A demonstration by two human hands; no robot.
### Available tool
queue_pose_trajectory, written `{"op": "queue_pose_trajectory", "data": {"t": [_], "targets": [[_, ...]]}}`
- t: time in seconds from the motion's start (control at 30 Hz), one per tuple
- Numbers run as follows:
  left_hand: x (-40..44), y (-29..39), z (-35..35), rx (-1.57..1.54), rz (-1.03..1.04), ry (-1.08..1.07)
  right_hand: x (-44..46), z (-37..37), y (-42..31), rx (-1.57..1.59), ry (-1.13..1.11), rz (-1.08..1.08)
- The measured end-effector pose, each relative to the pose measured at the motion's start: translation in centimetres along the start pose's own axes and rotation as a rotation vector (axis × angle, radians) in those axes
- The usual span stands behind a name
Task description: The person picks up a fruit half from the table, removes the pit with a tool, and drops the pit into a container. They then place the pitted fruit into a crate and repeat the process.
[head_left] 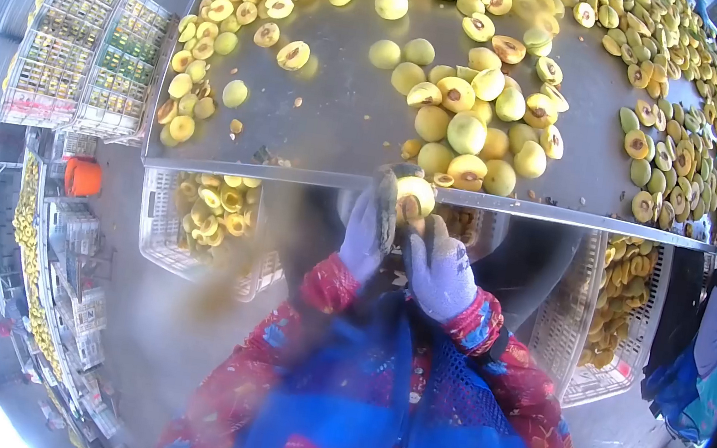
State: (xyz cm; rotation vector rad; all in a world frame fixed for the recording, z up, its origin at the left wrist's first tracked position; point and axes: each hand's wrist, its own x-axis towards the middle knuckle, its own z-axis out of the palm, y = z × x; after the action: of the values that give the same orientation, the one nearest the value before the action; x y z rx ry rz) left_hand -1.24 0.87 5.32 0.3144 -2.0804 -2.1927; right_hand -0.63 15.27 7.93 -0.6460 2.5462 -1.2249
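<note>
Both my hands wear pale gloves with dark, dirty fingers and meet at the table's front edge. My left hand [370,228] is closed round a yellow-green fruit half [415,197], whose brown centre faces up. From the right, my right hand [442,271] touches the lower side of this fruit, its fingers bent; whether it holds a small tool is not visible. Just beyond the hands, a pile of whole and halved fruits [466,134] lies on the metal table [339,98].
Crates of fruit halves stand below the table, one at left [159,223] and one at right [565,322]. More fruit covers the table's far side and right. Stacked crates [58,44] and an orange bucket [83,178] are at left. A co-worker's sleeve [712,319] shows at far right.
</note>
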Motion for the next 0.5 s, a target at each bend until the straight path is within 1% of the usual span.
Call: {"op": "queue_pose_trajectory", "data": {"t": [0.1,0.13,0.2,0.23,0.27,0.3,0.33,0.43,0.47,0.5], "targets": [[-0.8,0.7,0.5,0.189,0.165,0.027,-0.3,0.5,-0.5,0.092,0.176,0.026],[-1.1,0.9,0.8,0.249,0.222,0.034,-0.4,0.6,-0.2,0.029,0.198,-0.098],[-1.4,0.2,1.2,-0.112,0.064,0.021,-0.1,0.7,0.8,-0.096,0.238,-0.345],[-1.5,-0.2,1.4,-0.291,-0.015,0.014,0.3,0.6,1.1,-0.005,0.243,-0.388],[-1.4,-0.4,1.6,-0.356,-0.044,0.023,0.9,0.4,1.4,0.086,0.249,-0.432],[-1.5,-0.5,1.7,-0.421,-0.075,0.034,0.8,-0.9,0.5,0.681,-0.175,-0.038],[-1.6,-0.6,1.8,-0.486,-0.105,0.047,0.6,-2.3,-0.3,1.18,-0.317,0.558],[-1.7,-0.7,1.5,-0.036,0.07,0.009,0.0,-1.6,1.1,1.751,-0.466,0.691],[-1.8,-0.6,1.4,-0.067,0.057,-0.018,0.0,-1.5,1.1,1.818,-0.48,0.739],[-1.6,-0.5,1.3,-0.098,0.047,-0.044,0.0,-1.3,1.6,1.986,-0.631,0.688]]}}
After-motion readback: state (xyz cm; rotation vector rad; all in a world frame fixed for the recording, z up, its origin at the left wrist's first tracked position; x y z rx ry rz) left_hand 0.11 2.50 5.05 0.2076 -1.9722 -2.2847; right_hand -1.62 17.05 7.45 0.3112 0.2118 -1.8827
